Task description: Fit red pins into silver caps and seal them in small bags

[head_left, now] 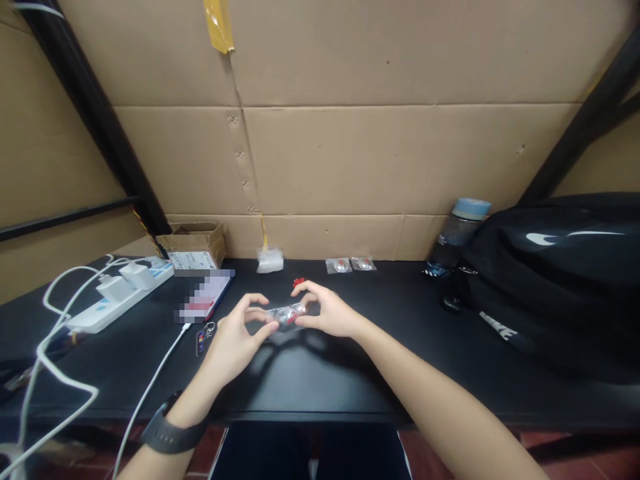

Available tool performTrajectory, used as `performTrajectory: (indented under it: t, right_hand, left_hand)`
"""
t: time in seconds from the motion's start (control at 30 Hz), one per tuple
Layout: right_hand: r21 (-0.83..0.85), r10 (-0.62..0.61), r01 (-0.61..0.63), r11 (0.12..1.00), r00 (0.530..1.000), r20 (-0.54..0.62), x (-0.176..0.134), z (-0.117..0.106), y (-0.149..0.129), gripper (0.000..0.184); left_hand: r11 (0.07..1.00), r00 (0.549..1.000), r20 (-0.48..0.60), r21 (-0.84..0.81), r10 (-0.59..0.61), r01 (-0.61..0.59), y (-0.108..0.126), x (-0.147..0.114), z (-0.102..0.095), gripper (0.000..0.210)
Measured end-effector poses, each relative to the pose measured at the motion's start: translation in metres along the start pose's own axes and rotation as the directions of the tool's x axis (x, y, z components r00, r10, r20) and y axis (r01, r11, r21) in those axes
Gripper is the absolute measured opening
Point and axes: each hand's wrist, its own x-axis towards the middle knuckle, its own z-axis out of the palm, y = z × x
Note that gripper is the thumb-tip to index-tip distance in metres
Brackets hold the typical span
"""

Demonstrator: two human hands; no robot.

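Observation:
Between my two hands, just above the black table, is a small clear plastic bag (287, 313) with something shiny and red inside. My left hand (240, 330) pinches its left end between thumb and fingers. At the right end, my right hand (323, 310) grips the bag with thumb and forefinger. Just beyond my right fingers lies a small red item (299, 283), partly hidden. Farther back, two flat clear packets (340, 265) with round silvery and red contents rest side by side. A stack of clear plastic bags (270, 260) lies to their left.
On the left are a white power strip (120, 300) with cables, a cardboard box (197, 243), a charging phone (206, 297) and a keychain (203, 339). A black backpack (555, 287) and a bottle (457, 233) stand on the right. Cardboard panels (350, 160) wall the back.

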Motion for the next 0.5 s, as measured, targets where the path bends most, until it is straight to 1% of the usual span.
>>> performTrajectory:
  t: [0.07, 0.1, 0.13, 0.2, 0.23, 0.27, 0.3, 0.37, 0.43, 0.5]
  right_hand:
    - [0.055, -0.013, 0.018, 0.998, 0.996, -0.091, 0.003, -0.015, 0.0, 0.055]
    - [0.075, -0.01, 0.022, 0.997, 0.987, -0.16, 0.004, -0.025, 0.001, 0.054]
    - [0.081, 0.003, 0.019, 0.997, 0.966, -0.26, 0.004, -0.037, 0.004, 0.05]
    - [0.077, 0.03, 0.006, 0.997, 0.89, -0.454, 0.004, -0.063, 0.012, 0.043]
    - [0.057, 0.054, -0.028, 0.998, 0.846, -0.53, 0.003, -0.075, 0.017, 0.042]
    - [0.029, 0.076, -0.073, 0.997, 0.813, -0.577, 0.001, -0.087, 0.023, 0.042]
    - [0.005, 0.091, -0.111, 0.994, 0.788, -0.609, 0.0, -0.097, 0.029, 0.043]
    - [-0.051, 0.109, -0.186, 0.981, 0.753, -0.649, -0.004, -0.112, 0.04, 0.043]
    - [-0.128, 0.118, -0.262, 0.957, 0.748, -0.653, -0.007, -0.118, 0.048, 0.041]
    - [-0.231, 0.122, -0.336, 0.913, 0.766, -0.632, -0.009, -0.119, 0.052, 0.036]
  left_hand:
    - [0.998, 0.999, -0.016, 0.059, 0.035, -0.034, 0.013, 0.02, -0.005, 0.039]
    - [0.994, 0.998, -0.026, 0.096, 0.055, -0.052, 0.02, 0.033, -0.006, 0.039]
    - [0.988, 0.997, -0.031, 0.144, 0.067, -0.062, 0.028, 0.048, -0.005, 0.04]
    - [0.962, 0.998, -0.016, 0.268, 0.061, -0.055, 0.043, 0.082, 0.002, 0.039]
    - [0.94, 1.0, -0.01, 0.34, 0.03, -0.025, 0.049, 0.1, 0.009, 0.037]
    - [0.917, 1.0, -0.002, 0.398, -0.008, 0.008, 0.054, 0.118, 0.017, 0.036]
    - [0.897, 0.999, 0.015, 0.44, -0.051, 0.039, 0.058, 0.135, 0.027, 0.038]
    - [0.847, 0.983, 0.051, 0.517, -0.175, 0.124, 0.061, 0.165, 0.047, 0.043]
    - [0.829, 0.977, 0.056, 0.54, -0.208, 0.146, 0.059, 0.189, 0.065, 0.046]
    - [0.813, 0.97, 0.061, 0.56, -0.233, 0.16, 0.055, 0.203, 0.08, 0.048]
